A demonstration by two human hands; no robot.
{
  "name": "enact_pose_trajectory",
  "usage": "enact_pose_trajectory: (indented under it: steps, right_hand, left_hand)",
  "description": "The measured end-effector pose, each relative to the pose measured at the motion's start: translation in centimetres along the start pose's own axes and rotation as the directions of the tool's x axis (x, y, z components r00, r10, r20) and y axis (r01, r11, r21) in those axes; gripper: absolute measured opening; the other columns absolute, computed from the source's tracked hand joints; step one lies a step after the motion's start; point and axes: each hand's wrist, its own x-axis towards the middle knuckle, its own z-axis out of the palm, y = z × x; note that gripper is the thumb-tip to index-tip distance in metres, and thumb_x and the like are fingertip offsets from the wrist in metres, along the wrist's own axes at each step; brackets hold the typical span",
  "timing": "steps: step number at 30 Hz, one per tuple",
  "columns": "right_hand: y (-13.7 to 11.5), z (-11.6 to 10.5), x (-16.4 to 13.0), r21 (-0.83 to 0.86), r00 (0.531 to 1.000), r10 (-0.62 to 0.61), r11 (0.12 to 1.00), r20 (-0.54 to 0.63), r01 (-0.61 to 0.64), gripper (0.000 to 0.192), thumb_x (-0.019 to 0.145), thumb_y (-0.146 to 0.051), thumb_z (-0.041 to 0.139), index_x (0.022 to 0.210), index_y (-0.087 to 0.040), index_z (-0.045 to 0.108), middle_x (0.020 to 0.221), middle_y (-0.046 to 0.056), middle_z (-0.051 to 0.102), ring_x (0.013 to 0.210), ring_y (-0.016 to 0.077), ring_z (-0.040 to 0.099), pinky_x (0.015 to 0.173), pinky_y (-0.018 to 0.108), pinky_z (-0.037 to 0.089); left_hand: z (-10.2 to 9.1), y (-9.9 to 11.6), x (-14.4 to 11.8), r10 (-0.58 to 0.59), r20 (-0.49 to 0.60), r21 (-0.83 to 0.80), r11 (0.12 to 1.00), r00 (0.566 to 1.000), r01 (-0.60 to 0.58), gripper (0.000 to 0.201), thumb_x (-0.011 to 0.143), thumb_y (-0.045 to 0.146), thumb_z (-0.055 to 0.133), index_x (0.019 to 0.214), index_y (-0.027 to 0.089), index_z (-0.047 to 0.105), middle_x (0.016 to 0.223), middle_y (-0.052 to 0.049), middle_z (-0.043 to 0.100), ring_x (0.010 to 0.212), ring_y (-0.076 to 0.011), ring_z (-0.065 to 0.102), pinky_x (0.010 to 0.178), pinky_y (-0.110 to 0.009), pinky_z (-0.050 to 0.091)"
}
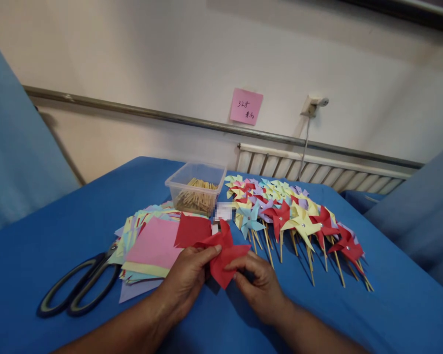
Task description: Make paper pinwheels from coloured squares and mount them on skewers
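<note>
A red paper pinwheel is held up between both hands over the blue cloth. My left hand grips it from the left, thumb pressed near its centre. On the right side, my right hand pinches a lower blade between thumb and fingers. No stick shows on this pinwheel; its back is hidden. Just left of it, a flat red paper square lies on a pile of coloured paper with a pink sheet on top.
Large scissors lie left of the paper. Behind stands a clear plastic box holding short wooden sticks. Many finished pinwheels on sticks are spread at the right. A radiator and a wall with a pink note are beyond.
</note>
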Motion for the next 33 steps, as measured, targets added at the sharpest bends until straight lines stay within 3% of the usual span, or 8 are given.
enact_pose_trajectory:
  steps: [20,28,33]
  right_hand:
    - [-0.12,0.20,-0.23,-0.007,0.993,0.122,0.993,-0.003,-0.122,0.025,0.074,-0.006,0.059,0.087,-0.022,0.071,0.081,0.001,0.068,0.074,0.0146,0.062,0.068,0.025,0.048]
    - [0.28,0.31,-0.23,0.026,0.991,0.132,0.991,-0.005,-0.132,0.024,0.073,-0.006,0.060,0.088,-0.022,0.071,0.084,0.003,0.069,0.076,0.0161,0.063,0.071,0.028,0.050]
    - [0.23,0.31,-0.20,0.050,0.990,0.142,0.989,-0.004,-0.141,0.022,0.075,-0.008,0.060,0.087,-0.022,0.071,0.084,0.002,0.070,0.077,0.0154,0.064,0.070,0.026,0.051]
  left_hand:
    - [0.27,0.04,-0.05,0.016,-0.019,0.030,0.999,1.000,-0.015,0.011,0.071,0.023,0.072,0.078,0.015,0.073,0.074,-0.005,0.072,0.071,-0.0182,0.063,0.075,-0.030,0.049]
    - [0.26,0.00,-0.02,-0.004,-0.033,0.018,1.000,0.999,0.005,0.020,0.067,0.022,0.075,0.085,0.013,0.074,0.075,-0.007,0.073,0.072,-0.0196,0.064,0.075,-0.031,0.049]
    - [0.42,0.05,-0.05,0.004,-0.049,0.021,1.000,0.999,-0.003,0.017,0.066,0.025,0.076,0.079,0.014,0.074,0.076,-0.007,0.074,0.071,-0.0195,0.065,0.070,-0.029,0.050]
